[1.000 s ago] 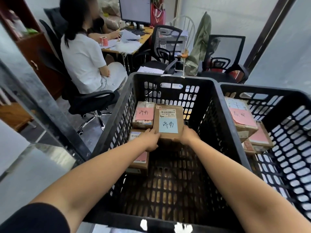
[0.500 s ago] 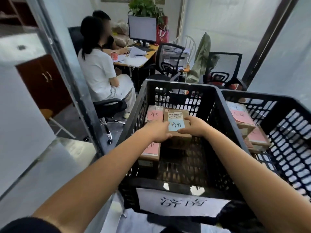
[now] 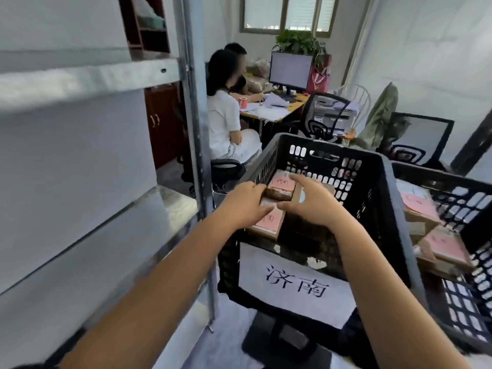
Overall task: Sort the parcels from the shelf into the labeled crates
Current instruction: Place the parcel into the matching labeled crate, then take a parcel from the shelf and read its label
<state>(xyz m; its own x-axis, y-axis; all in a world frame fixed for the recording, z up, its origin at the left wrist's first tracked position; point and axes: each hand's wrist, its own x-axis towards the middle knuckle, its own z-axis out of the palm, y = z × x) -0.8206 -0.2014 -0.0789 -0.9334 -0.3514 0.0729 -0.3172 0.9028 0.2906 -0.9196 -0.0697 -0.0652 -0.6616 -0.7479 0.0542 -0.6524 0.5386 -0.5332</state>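
A black slatted crate (image 3: 383,182) with a white paper label (image 3: 295,286) on its front holds several brown parcels. Two of them carry pink notes, one at the back left (image 3: 282,183) and one nearer (image 3: 270,221). A third parcel (image 3: 328,188) with a blue note lies mostly hidden under my right hand (image 3: 311,206), which hovers over it with fingers spread. My left hand (image 3: 243,205) is beside it, fingertips at the edge of the pink-noted parcels. Neither hand grips anything.
A second black crate (image 3: 452,187) on the right holds pink-noted parcels (image 3: 418,205). Metal shelves (image 3: 80,81) and their upright post (image 3: 195,115) stand close on the left. Two people sit at a desk (image 3: 277,110) behind, with office chairs (image 3: 327,121) nearby.
Both hands have let go of the blue-noted parcel, which now lies in the crate, and have drawn back and up. The view has risen and swung left toward the shelves.
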